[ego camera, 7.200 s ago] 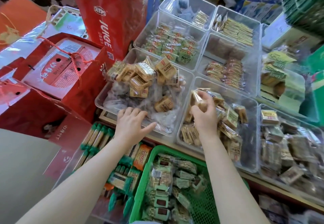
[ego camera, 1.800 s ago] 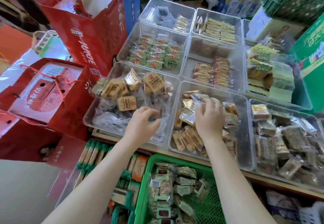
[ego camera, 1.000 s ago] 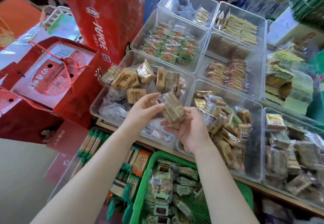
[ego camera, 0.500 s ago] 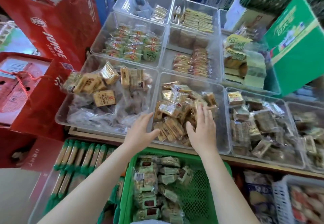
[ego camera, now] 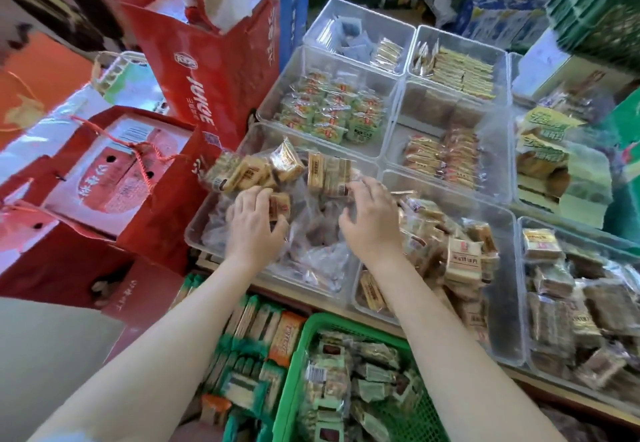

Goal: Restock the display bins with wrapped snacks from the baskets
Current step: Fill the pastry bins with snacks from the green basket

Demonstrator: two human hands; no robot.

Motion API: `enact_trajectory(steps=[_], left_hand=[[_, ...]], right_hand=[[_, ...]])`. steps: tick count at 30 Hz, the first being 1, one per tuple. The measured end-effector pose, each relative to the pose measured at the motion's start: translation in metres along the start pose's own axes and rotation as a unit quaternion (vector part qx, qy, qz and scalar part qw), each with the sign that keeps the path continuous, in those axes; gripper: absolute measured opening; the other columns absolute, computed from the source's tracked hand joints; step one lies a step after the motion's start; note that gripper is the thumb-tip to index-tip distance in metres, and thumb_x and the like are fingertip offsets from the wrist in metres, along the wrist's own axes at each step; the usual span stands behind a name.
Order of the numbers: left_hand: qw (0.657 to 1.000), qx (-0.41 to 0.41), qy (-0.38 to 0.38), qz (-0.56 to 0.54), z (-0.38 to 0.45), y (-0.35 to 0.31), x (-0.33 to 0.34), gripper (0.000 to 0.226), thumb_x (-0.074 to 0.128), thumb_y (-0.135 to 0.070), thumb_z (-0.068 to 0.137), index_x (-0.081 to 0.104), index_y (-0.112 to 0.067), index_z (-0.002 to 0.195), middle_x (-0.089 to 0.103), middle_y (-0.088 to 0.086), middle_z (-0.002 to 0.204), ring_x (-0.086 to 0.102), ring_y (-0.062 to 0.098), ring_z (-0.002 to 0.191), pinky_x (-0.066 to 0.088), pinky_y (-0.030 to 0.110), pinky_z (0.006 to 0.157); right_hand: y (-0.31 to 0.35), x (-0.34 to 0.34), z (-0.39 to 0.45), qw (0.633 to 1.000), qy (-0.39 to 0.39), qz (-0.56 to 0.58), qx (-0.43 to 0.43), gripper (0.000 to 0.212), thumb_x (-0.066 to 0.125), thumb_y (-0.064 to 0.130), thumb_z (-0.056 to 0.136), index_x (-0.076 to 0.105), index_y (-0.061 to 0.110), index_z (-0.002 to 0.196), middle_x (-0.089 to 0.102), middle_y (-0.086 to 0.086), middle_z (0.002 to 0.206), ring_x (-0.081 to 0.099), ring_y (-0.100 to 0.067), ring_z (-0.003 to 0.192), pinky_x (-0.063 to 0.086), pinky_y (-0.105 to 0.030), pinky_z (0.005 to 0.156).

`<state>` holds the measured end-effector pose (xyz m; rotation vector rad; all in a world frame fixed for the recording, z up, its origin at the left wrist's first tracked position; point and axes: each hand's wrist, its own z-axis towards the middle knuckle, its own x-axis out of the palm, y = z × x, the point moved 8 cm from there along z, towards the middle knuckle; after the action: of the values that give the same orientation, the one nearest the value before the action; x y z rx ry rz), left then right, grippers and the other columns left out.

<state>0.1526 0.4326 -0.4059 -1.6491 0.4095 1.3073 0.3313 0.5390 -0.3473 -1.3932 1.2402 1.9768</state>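
Both my hands are in the near-left clear bin (ego camera: 207,233). My left hand (ego camera: 254,225) curls round a tan wrapped snack (ego camera: 280,206); my right hand (ego camera: 372,221) lies spread and loose over the clear wrappers, gripping nothing. The green basket (ego camera: 294,372) sits below, near me.

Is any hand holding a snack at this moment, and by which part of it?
The left hand grips a tan wrapped snack by its near end. The right hand holds nothing visible.
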Motion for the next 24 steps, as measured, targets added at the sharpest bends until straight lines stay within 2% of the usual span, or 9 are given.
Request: enact_trajectory(steps=[3, 6, 9, 13, 16, 18, 20, 22, 24], left_hand=[[0.997, 0.030, 0.029, 0.058, 0.005, -0.002, 0.012, 0.060, 0.053, -0.045, 0.093, 0.044, -0.011, 0.142, 0.045, 0.013, 0.147, 0.033, 0.029, 0.140, 0.029, 0.047, 0.113], [0.998, 0.036, 0.007, 0.057, 0.003, -0.001, 0.009, 0.058, 0.053, -0.045, 0.088, 0.052, -0.010, 0.134, 0.052, 0.014, 0.138, 0.042, 0.031, 0.132, 0.035, 0.048, 0.107], [0.998, 0.035, -0.018, 0.044, 0.001, 0.001, 0.004, 0.056, 0.054, -0.044, 0.086, 0.056, -0.009, 0.130, 0.055, 0.015, 0.133, 0.046, 0.033, 0.128, 0.037, 0.049, 0.105], [0.998, 0.040, -0.010, 0.040, 0.000, 0.001, 0.004, 0.053, 0.051, -0.045, 0.089, 0.056, -0.010, 0.128, 0.055, 0.014, 0.133, 0.046, 0.031, 0.128, 0.036, 0.048, 0.105], [0.999, 0.034, -0.006, 0.037, 0.000, 0.002, 0.004, 0.054, 0.049, -0.047, 0.089, 0.055, -0.011, 0.129, 0.054, 0.013, 0.134, 0.044, 0.031, 0.128, 0.036, 0.048, 0.105], [0.999, 0.026, -0.005, 0.034, 0.000, 0.003, 0.004, 0.057, 0.043, -0.051, 0.090, 0.055, -0.012, 0.130, 0.053, 0.012, 0.136, 0.043, 0.030, 0.129, 0.035, 0.048, 0.105], [0.999, 0.017, -0.001, 0.027, 0.000, 0.004, 0.003, 0.061, 0.033, -0.055, 0.090, 0.054, -0.014, 0.131, 0.051, 0.011, 0.138, 0.040, 0.029, 0.131, 0.032, 0.047, 0.107], [1.000, 0.013, -0.002, 0.017, -0.002, 0.003, 0.002, 0.064, 0.027, -0.057, 0.091, 0.053, -0.016, 0.133, 0.051, 0.009, 0.139, 0.039, 0.027, 0.131, 0.029, 0.045, 0.107], [1.000, 0.014, -0.008, 0.013, -0.005, 0.002, 0.000, 0.065, 0.024, -0.057, 0.092, 0.054, -0.016, 0.134, 0.053, 0.007, 0.138, 0.041, 0.026, 0.129, 0.030, 0.043, 0.106]], right_hand=[[0.006, 0.032, 0.043, 0.996, 0.066, 0.017, 0.058, 0.056, 0.058, 0.026, 0.093, 0.043, 0.018, 0.146, 0.039, -0.016, 0.151, 0.039, -0.034, 0.139, 0.037, -0.053, 0.112], [0.003, 0.066, 0.069, 0.981, 0.158, -0.018, 0.109, 0.084, 0.068, 0.039, 0.090, 0.017, 0.034, 0.157, 0.014, -0.018, 0.163, 0.020, -0.040, 0.149, 0.027, -0.056, 0.119], [-0.001, 0.083, 0.080, 0.963, 0.223, -0.110, 0.102, 0.104, 0.080, 0.032, 0.082, 0.011, 0.034, 0.159, -0.002, -0.016, 0.167, 0.012, -0.040, 0.151, 0.025, -0.054, 0.118], [0.000, 0.066, 0.088, 0.982, 0.147, -0.097, 0.067, 0.064, 0.070, 0.019, 0.088, 0.039, 0.021, 0.144, 0.034, -0.014, 0.152, 0.041, -0.037, 0.133, 0.042, -0.050, 0.105], [0.004, 0.045, 0.077, 0.991, 0.116, -0.038, 0.057, 0.038, 0.061, 0.020, 0.090, 0.047, 0.015, 0.125, 0.049, -0.010, 0.127, 0.049, -0.032, 0.112, 0.047, -0.042, 0.087], [0.001, 0.019, 0.066, 0.997, 0.050, 0.013, 0.060, 0.023, 0.058, 0.021, 0.088, 0.049, 0.016, 0.109, 0.053, -0.005, 0.108, 0.048, -0.028, 0.100, 0.043, -0.038, 0.077], [-0.014, -0.013, 0.052, 0.997, -0.038, -0.002, 0.063, 0.026, 0.056, 0.021, 0.089, 0.056, 0.014, 0.114, 0.058, -0.007, 0.108, 0.050, -0.030, 0.102, 0.043, -0.038, 0.079], [-0.040, -0.041, 0.039, 0.990, -0.093, -0.055, 0.092, 0.041, 0.054, 0.021, 0.093, 0.057, 0.012, 0.133, 0.059, -0.011, 0.125, 0.049, -0.032, 0.113, 0.045, -0.043, 0.093], [-0.069, -0.045, 0.028, 0.985, -0.027, -0.091, 0.147, 0.046, 0.050, 0.024, 0.097, 0.051, 0.015, 0.142, 0.052, -0.011, 0.139, 0.045, -0.031, 0.123, 0.043, -0.047, 0.101]])
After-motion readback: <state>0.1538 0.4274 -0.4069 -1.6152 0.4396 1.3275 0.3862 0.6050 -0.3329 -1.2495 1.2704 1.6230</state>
